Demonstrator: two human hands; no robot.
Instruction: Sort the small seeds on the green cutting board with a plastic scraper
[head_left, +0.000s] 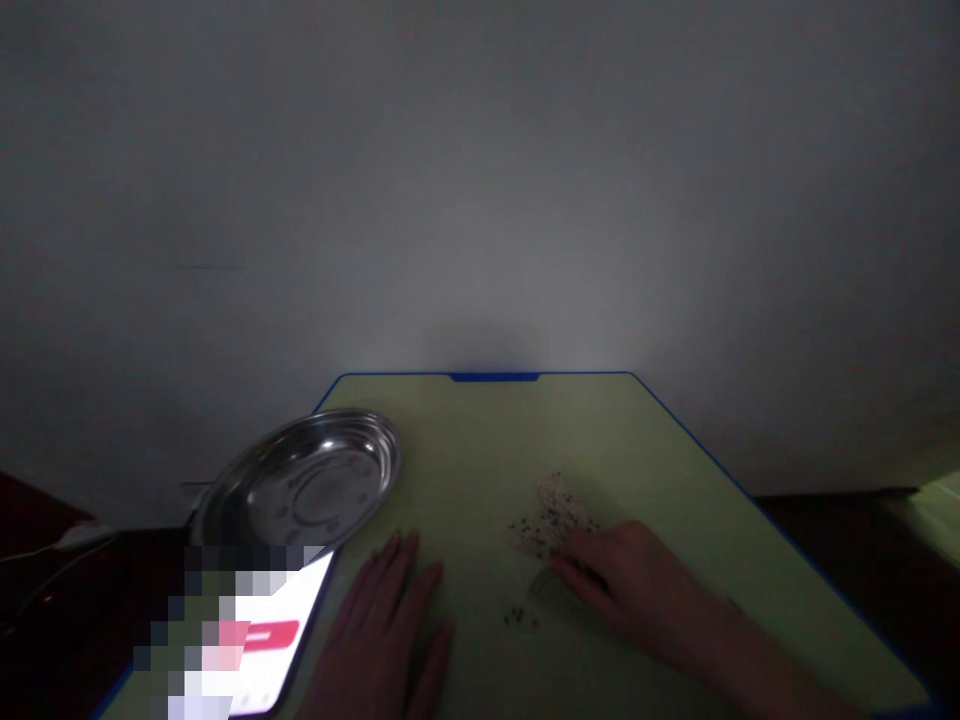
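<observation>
My left hand point(386, 625) rests flat on the pale green tabletop point(480, 430), fingers stretched out, holding nothing. My right hand point(619, 570) is at the near right edge of a loose pile of pale grains point(556, 505) with dark specks or seeds mixed in. Its thumb and fingers are drawn together in a pinch; what they hold, if anything, is hidden. Beside the fingertips a faint, curved greenish shape point(544, 580) shows, too dim to name. A small group of dark seeds point(517, 616) lies apart from the pile, nearer to me.
A shiny round metal basin point(300, 490) stands at the table's left edge. In front of it lies a lit phone or tablet point(274, 640), partly pixelated, close to my left hand. The table has a blue rim point(697, 440), and a grey wall point(480, 200) rises behind it.
</observation>
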